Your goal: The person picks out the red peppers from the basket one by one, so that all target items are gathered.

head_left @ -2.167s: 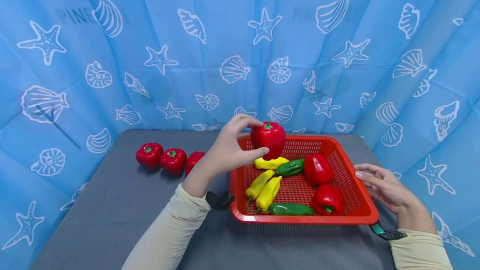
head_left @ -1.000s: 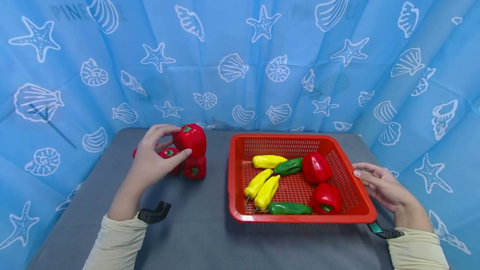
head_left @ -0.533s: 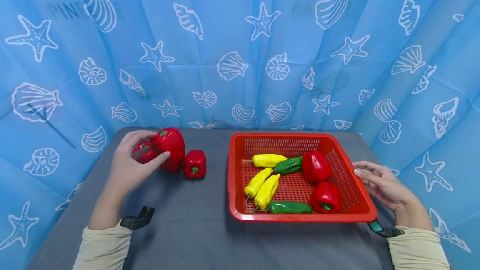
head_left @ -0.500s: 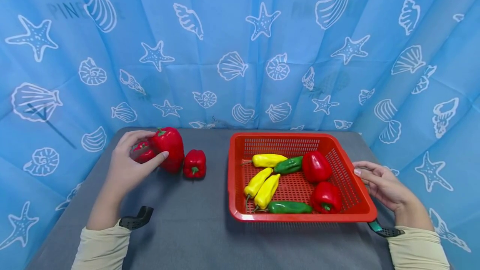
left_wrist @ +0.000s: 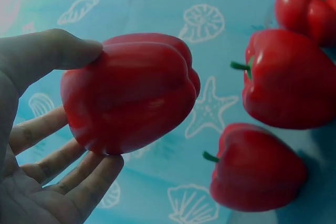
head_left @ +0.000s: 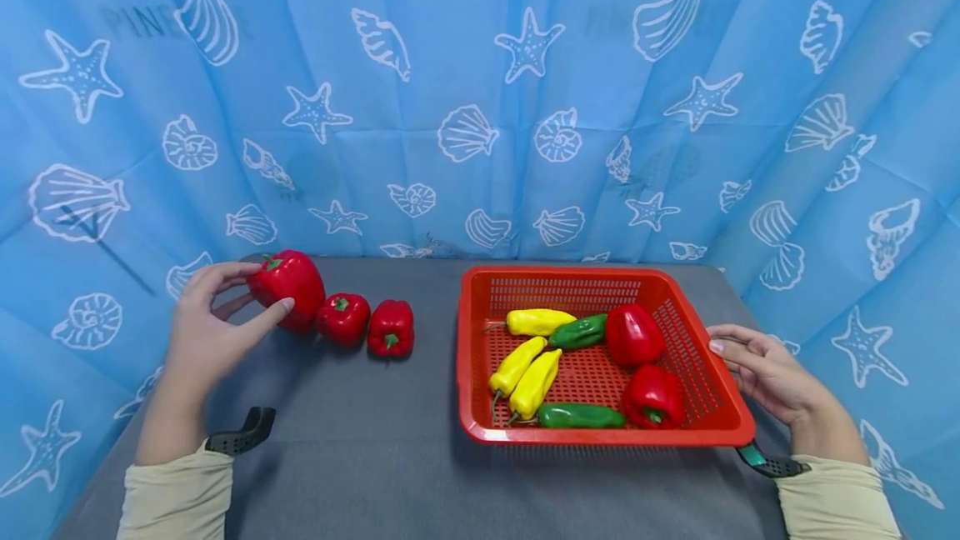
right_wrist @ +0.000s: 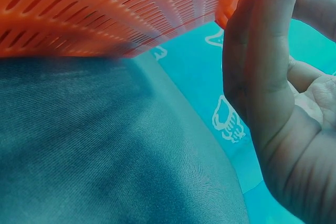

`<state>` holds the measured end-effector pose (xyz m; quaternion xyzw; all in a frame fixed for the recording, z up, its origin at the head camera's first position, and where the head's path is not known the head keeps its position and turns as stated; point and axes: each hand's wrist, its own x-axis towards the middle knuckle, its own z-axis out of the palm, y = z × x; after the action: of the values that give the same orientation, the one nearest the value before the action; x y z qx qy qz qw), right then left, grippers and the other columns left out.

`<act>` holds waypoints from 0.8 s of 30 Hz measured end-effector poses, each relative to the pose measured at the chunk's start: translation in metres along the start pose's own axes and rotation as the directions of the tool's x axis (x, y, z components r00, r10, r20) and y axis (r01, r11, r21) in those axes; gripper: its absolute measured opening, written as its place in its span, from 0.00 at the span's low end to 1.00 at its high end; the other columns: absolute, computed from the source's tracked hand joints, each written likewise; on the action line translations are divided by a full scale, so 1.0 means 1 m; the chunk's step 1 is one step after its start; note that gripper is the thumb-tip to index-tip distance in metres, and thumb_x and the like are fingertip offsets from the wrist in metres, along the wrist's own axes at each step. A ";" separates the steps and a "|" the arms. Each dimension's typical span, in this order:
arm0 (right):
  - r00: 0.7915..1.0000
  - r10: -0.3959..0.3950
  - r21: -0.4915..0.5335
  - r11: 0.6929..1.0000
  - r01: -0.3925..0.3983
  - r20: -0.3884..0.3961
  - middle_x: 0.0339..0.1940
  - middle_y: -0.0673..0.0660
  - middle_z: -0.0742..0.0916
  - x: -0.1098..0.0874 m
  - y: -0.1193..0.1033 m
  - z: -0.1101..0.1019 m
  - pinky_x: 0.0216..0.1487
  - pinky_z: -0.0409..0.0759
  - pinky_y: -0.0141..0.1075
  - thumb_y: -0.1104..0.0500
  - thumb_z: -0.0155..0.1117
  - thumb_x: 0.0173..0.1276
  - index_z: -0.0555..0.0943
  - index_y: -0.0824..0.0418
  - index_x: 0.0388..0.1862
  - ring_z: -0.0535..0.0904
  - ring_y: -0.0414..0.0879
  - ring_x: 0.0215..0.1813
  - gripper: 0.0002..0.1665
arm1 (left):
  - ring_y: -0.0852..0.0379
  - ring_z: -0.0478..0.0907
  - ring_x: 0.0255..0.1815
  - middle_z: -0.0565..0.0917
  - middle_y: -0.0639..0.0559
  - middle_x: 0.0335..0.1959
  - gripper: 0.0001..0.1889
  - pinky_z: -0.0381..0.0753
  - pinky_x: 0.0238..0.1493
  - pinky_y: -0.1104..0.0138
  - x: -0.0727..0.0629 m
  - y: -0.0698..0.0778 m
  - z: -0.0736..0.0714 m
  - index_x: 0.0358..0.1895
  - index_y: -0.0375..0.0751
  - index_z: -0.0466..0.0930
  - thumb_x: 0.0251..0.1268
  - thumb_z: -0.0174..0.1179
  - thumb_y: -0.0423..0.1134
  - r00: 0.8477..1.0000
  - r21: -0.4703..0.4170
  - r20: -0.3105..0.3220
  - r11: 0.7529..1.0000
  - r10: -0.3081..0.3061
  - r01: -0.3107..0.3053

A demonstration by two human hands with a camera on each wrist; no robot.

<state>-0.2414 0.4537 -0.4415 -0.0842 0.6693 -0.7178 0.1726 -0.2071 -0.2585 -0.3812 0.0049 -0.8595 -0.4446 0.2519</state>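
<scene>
My left hand (head_left: pixel 201 336) holds a red bell pepper (head_left: pixel 288 286) between thumb and fingers, at the left end of a row on the table. Beside it stand two more red bell peppers, one in the middle (head_left: pixel 343 320) and one on the right (head_left: pixel 391 329). The left wrist view shows the held bell pepper (left_wrist: pixel 131 95) tilted on its side, with three others apart from it; in the head view the third is hidden behind it. My right hand (head_left: pixel 776 377) grips the right rim of the red plastic basket (head_left: pixel 607 437) with bent fingers (right_wrist: pixel 268 40).
In the basket lie several yellow peppers (head_left: pixel 534 386), two green peppers (head_left: pixel 581 416) and two red bell peppers (head_left: pixel 634 335). Grey cloth (head_left: pixel 360 457) covers the table. A blue shell-print curtain (head_left: pixel 480 107) hangs behind and along both sides.
The left hand has carried the red bell pepper from above the basket leftward, over the row, to the row's left end. My right hand stays on the basket rim.
</scene>
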 end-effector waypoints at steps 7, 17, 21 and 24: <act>1.000 -0.006 0.003 1.000 0.006 0.007 0.50 0.50 0.93 0.000 0.001 -0.001 0.49 0.91 0.42 0.65 0.46 0.86 0.84 0.50 0.59 0.93 0.46 0.46 0.20 | 0.66 0.72 0.59 0.75 0.49 0.65 0.33 0.74 0.47 0.90 0.002 -0.010 -0.005 0.67 0.42 0.77 0.59 0.80 0.40 0.999 0.042 -0.007 0.998 -0.037 0.037; 1.000 -0.008 -0.024 1.000 0.007 -0.013 0.49 0.51 0.93 0.002 0.000 -0.001 0.48 0.91 0.42 0.64 0.47 0.86 0.84 0.50 0.58 0.93 0.46 0.45 0.19 | 0.41 0.72 0.68 0.72 0.42 0.72 0.37 0.73 0.43 0.90 0.004 -0.026 -0.014 0.71 0.40 0.72 0.61 0.79 0.44 0.991 0.101 0.019 0.987 -0.130 0.128; 1.000 -0.010 -0.013 1.000 0.010 -0.010 0.49 0.51 0.93 0.002 0.002 -0.002 0.48 0.91 0.43 0.65 0.46 0.86 0.84 0.51 0.59 0.93 0.47 0.45 0.20 | 0.36 0.70 0.70 0.70 0.40 0.72 0.36 0.72 0.41 0.90 0.004 -0.030 -0.019 0.70 0.38 0.71 0.62 0.78 0.43 0.987 0.106 0.012 0.982 -0.159 0.156; 1.000 -0.013 0.001 1.000 0.013 -0.003 0.49 0.51 0.93 0.001 0.003 -0.002 0.48 0.91 0.43 0.65 0.46 0.86 0.84 0.52 0.59 0.93 0.47 0.46 0.20 | 0.35 0.70 0.71 0.71 0.40 0.72 0.35 0.72 0.41 0.91 0.004 -0.033 -0.022 0.69 0.38 0.72 0.63 0.78 0.43 0.986 0.112 0.006 0.980 -0.165 0.164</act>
<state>-0.2432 0.4554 -0.4444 -0.0872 0.6687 -0.7193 0.1670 -0.2080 -0.2955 -0.3944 0.0867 -0.8815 -0.4153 0.2072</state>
